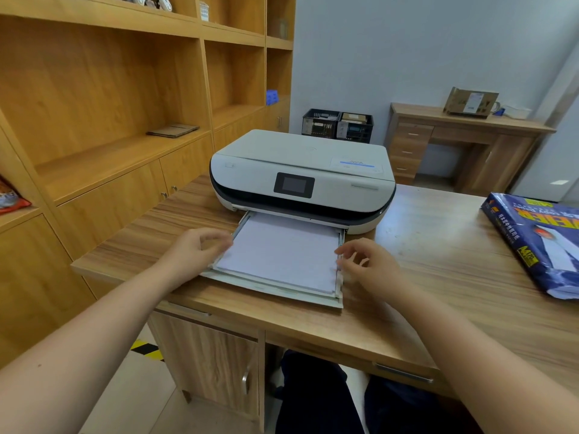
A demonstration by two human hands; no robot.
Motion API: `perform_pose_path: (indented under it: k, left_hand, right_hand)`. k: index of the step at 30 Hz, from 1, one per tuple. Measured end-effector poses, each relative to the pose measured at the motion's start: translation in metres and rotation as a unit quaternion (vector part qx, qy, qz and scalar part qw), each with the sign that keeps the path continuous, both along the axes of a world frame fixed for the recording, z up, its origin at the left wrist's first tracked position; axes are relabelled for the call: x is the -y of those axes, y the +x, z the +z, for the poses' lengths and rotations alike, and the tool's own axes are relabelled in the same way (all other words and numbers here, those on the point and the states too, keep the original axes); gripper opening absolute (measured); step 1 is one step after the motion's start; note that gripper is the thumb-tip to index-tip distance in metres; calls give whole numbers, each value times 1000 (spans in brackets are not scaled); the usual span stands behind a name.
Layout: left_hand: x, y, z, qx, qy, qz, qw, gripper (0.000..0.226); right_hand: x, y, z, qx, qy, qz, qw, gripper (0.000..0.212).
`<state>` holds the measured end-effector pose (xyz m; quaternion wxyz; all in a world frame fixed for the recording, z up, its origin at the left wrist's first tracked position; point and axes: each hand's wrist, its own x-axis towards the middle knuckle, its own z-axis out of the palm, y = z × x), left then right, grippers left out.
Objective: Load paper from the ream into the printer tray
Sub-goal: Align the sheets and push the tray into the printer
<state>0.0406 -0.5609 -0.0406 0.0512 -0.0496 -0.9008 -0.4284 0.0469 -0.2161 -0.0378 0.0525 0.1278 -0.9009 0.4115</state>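
Paper point(279, 252) lies stacked in the pulled-out tray point(275, 291), between both hands, probably being squared to sit flat. Left hand point(194, 249) rests at the stack's left edge, fingers point(216, 238) loosely curled, gripping nothing I can make out. Right hand point(366, 264) hovers just beside the right edge, fingers point(346, 250) spread and blurred. Beyond them sits the printer point(300, 177) on a wood-grain tabletop point(438, 261); far right, the opened ream point(539, 239). Shelving lines the left wall.

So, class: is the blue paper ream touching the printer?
Apart. The head view shows the ream lying at the desk's right edge, with a broad strip of bare desk between it and the printer.
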Motion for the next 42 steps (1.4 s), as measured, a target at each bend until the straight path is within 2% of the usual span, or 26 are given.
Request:
perform_pose_path:
  k: [3, 6, 11, 14, 19, 27, 33, 38, 42]
  left_hand:
    - [1, -15, 1, 10, 87, 32, 996, 39]
    - [7, -32, 2, 31, 132, 27, 990, 48]
    - [11, -52, 0, 42, 155, -1, 987, 57]
    - [9, -56, -7, 43, 180, -10, 983, 61]
    - [11, -56, -14, 33, 200, -35, 979, 64]
    - [13, -60, -23, 29, 180, -89, 979, 44]
    - [10, -55, -23, 18, 170, -97, 980, 45]
    - [16, -58, -24, 33, 127, -86, 988, 49]
    - [11, -52, -16, 37, 148, -89, 984, 49]
  right_hand:
    - [-2, -7, -3, 15, -51, -42, 998, 29]
    - [-1, -16, -3, 18, -68, -61, 996, 39]
    - [2, -28, -12, -22, -70, -82, 994, 41]
    - [-3, -30, -19, -30, -111, -89, 989, 44]
    - [-13, -33, -23, 29, -140, -57, 988, 47]
    - [-9, -28, -24, 17, -101, -37, 994, 54]
    - [-7, -25, -23, 11, -81, -17, 997, 63]
    - [-8, -25, -24, 15, -60, -11, 998, 64]
    - [-7, -26, -25, 14, -42, -16, 999, 64]
